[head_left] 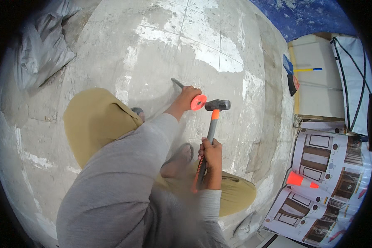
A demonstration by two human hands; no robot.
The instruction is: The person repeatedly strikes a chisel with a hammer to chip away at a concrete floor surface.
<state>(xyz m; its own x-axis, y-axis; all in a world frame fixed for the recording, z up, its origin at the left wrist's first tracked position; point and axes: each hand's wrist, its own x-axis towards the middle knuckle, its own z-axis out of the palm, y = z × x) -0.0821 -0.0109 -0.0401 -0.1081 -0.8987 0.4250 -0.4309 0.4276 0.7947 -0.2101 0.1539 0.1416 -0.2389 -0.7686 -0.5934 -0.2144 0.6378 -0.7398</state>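
My left hand (pixel 187 98) is closed round a chisel, its dark blade (pixel 177 83) pointing up and left toward the floor. An orange-red round hand guard (pixel 199 102) sits at the chisel's near end, beside my fist. In my right hand (pixel 211 153) is a hammer with a grey and orange handle (pixel 211 130), gripped partway along. The dark metal hammer head (pixel 218 105) is just right of the guard, close to it; I cannot tell whether they touch. Grey, rough residue covers the floor (pixel 153 62) around the blade.
White tiles (pixel 200 33) show ahead where the floor is bare of residue. A crumpled pale plastic sheet (pixel 41 49) lies far left. At the right are a small orange and white cone (pixel 302 180), a printed sheet (pixel 314 165) and a blue-handled tool (pixel 288 65). A blue sheet (pixel 310 16) spreads at upper right.
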